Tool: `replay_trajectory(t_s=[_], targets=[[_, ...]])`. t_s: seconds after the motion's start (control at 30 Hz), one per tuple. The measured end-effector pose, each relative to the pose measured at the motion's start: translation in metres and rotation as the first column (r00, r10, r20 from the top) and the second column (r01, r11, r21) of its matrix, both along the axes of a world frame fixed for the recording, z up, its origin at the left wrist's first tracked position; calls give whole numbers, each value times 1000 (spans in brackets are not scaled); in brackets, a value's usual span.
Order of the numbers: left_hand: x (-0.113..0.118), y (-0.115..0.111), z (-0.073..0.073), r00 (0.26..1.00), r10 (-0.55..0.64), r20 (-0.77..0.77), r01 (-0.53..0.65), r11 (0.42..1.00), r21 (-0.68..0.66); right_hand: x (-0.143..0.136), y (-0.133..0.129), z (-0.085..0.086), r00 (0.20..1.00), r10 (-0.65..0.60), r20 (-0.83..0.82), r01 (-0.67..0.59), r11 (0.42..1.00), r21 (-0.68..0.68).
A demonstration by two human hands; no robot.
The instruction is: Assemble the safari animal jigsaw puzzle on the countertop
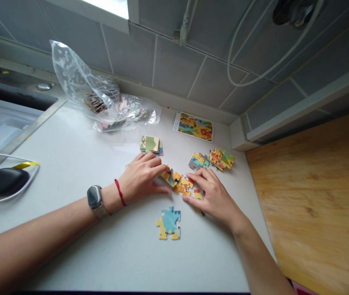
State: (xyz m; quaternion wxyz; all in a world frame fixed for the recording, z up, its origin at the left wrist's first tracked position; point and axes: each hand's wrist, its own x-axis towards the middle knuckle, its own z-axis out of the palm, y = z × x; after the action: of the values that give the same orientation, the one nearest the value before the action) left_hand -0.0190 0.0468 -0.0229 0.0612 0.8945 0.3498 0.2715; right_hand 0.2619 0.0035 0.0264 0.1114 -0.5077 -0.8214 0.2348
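Note:
My left hand (145,174) is curled at a jigsaw piece (170,177) with a yellow and dark picture, its index finger on the piece's edge. Directly beside it, a jigsaw piece with a spotted leopard (183,187) meets or overlaps that piece; I cannot tell whether they interlock. My right hand (212,192) pinches the leopard piece's right side between thumb and fingers. Partly hidden under the right hand are more yellow and red pieces (198,194). Nearer to me, a blue elephant jigsaw piece (170,223) lies flat and alone on the white table (115,254).
Behind my hands are a stack of pieces (150,144), a heap of pieces (221,159) and a picture card (194,126). A clear plastic bag (100,98) holds more pieces at the back left. A black mouse-shaped object (4,181) and white cable lie left.

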Motion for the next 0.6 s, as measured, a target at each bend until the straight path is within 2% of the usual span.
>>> replay_trajectory(t_s=[0.2,0.4,0.6], targets=[[1,-1,0,998,-58,5,58,998,-11,1,0,0,1000,-2,4,1,1000,26],[3,-1,-2,972,-233,38,235,970,-68,1,1,3,1000,2,-20,-1,999,38],[2,-1,0,970,-237,51,241,966,-93,4,2,3,999,-4,-33,5,1000,24]])
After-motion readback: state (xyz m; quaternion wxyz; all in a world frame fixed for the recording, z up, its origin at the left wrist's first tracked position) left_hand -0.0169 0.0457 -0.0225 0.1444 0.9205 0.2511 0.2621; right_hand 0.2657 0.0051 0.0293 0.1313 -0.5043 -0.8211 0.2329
